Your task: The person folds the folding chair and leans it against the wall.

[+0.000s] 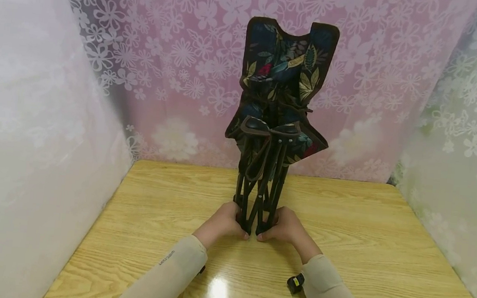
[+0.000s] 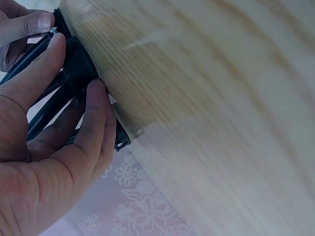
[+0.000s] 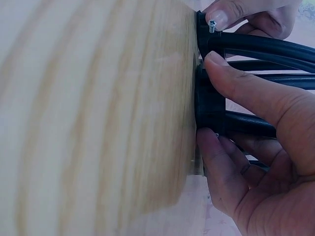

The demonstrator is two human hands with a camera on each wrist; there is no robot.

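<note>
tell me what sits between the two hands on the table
The bunched black legs of the folded chair stand between the left hand and right hand, both gripping them at the feet on the wooden table. The head view shows it.

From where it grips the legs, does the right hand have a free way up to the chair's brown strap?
Probably yes: the right hand grips the folded chair low; nothing blocks the brown strap above.

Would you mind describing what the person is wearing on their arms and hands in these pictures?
Both hands are bare, without gloves or rings. Each forearm is covered to the wrist by a snug beige sleeve; the left sleeve carries a small line of dark lettering, too small to read. A small black device sits by the right sleeve, at the wrist.
</note>
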